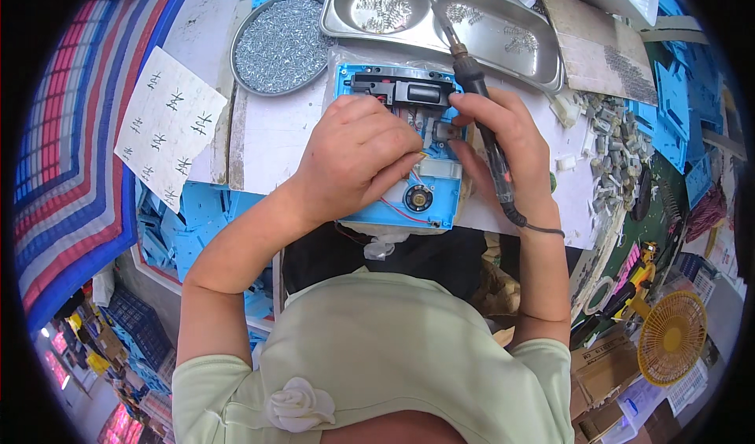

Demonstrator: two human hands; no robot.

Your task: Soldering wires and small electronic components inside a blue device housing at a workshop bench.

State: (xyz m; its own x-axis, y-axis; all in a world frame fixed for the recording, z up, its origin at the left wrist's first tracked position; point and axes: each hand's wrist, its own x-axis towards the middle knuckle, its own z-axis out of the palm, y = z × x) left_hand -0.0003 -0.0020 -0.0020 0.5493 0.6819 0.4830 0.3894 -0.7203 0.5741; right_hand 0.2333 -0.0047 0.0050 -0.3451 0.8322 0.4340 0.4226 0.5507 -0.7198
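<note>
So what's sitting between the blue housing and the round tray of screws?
In the head view, only bare white tabletop lies between the blue housing and the round tray of screws; the left hand rests on the housing itself.

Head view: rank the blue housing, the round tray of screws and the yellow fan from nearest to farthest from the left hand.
1. Blue housing: directly under the left hand, touching it.
2. Round tray of screws: up and to the left on the table.
3. Yellow fan: far off at the lower right, beyond the right arm.

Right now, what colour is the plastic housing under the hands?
Bright blue housing, with a black part on top; clearest in the head view.
</note>
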